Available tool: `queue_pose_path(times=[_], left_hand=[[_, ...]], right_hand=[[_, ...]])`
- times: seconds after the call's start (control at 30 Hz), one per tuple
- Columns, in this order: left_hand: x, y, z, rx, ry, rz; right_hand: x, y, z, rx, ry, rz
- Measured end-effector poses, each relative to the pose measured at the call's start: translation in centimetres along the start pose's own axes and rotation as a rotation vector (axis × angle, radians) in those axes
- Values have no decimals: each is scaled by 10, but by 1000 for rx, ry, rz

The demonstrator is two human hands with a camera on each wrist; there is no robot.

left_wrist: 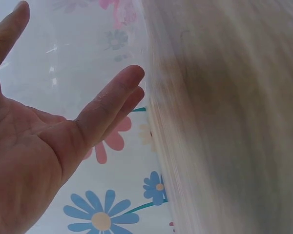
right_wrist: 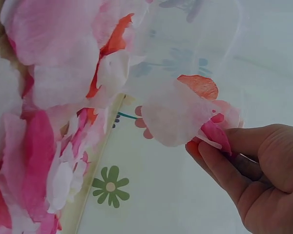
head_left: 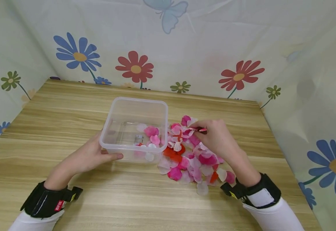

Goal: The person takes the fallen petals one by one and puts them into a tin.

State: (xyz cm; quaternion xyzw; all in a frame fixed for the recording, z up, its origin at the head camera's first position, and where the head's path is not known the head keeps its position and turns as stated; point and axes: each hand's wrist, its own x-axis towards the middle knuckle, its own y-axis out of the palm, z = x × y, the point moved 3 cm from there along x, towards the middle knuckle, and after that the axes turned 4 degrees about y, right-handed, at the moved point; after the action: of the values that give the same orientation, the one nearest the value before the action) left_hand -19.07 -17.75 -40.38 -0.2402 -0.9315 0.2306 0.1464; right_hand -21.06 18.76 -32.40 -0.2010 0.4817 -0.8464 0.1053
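Note:
A clear plastic container (head_left: 136, 148) stands on the wooden table with several pink and white petals (head_left: 151, 131) inside. My left hand (head_left: 91, 155) rests against its near left corner, thumb along the front and the other fingers partly hidden by the side wall. In the left wrist view, that hand's fingers (left_wrist: 105, 105) look straight and spread against the clear plastic. Over the loose heap of artificial flower petals (head_left: 195, 163), right of the container, my right hand (head_left: 217, 136) pinches a few petals. The right wrist view shows these pinched petals (right_wrist: 178, 114) as pale pink, magenta and orange.
The heap lies close against the container's right side, and some petals spread toward the front of the table (head_left: 145, 199). A flower-printed cloth (head_left: 197, 54) hangs behind the table and along both sides. Each wrist wears a black strap (head_left: 45, 200).

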Motion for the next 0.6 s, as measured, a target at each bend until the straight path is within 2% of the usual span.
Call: queue_pose_path(times=[0.27,0.6], left_hand=[[-1,-1,-1,-2,0,-4],[-1,-1,0,-1,-6,0]], right_hand=[[6,-8,10,23,-50,-47],[10,-13,22,62,-63,-86]])
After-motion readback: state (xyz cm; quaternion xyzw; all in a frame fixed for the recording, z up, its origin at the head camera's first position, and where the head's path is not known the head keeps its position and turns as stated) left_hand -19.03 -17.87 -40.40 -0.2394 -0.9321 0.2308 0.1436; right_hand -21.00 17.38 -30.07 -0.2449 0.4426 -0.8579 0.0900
